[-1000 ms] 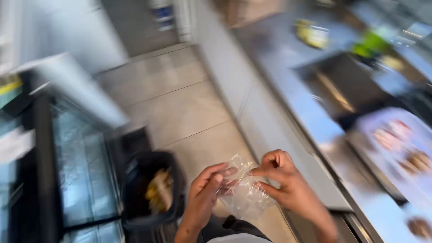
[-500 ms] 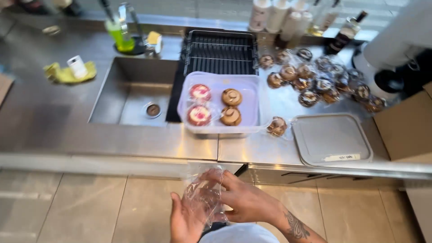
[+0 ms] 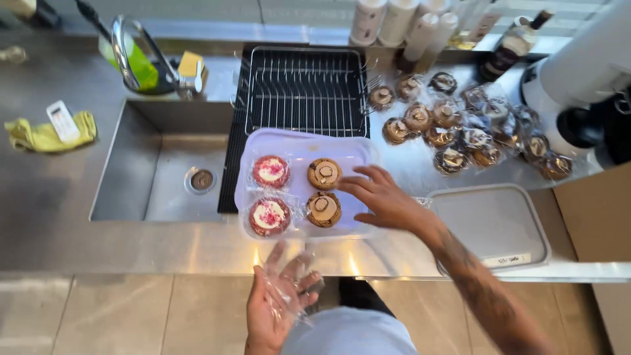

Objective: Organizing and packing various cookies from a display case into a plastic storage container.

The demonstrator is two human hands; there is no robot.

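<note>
The right hand (image 3: 384, 197) reaches out over the front part of the steel counter (image 3: 52, 223), palm down, fingers spread and empty. Its fingertips (image 3: 348, 187) lie just beside the two brown cookies (image 3: 324, 190) at the right side of the pale lilac tray (image 3: 296, 148); whether they touch a cookie cannot be told. The tray sits at the counter's front edge, partly over the sink (image 3: 164, 171), and holds four wrapped cookies: two red ones with white middles (image 3: 270, 194) on its left, the two brown ones on its right.

The left hand (image 3: 276, 306) is off the counter, below its front edge and above the tiled floor (image 3: 118, 315). It lies palm up, loosely open, with a crumpled piece of clear plastic wrap (image 3: 289, 296) resting across palm and fingers; the fingers curl only lightly about it.

Right of the tray, at the front edge, lies a grey lid (image 3: 493, 227), flat. Behind it, toward the back right of the counter, a heap of wrapped brown cookies (image 3: 460, 128) is spread out. A black dish rack (image 3: 305, 92) stands behind the tray. A yellow cloth (image 3: 43, 135) lies near the left edge.
</note>
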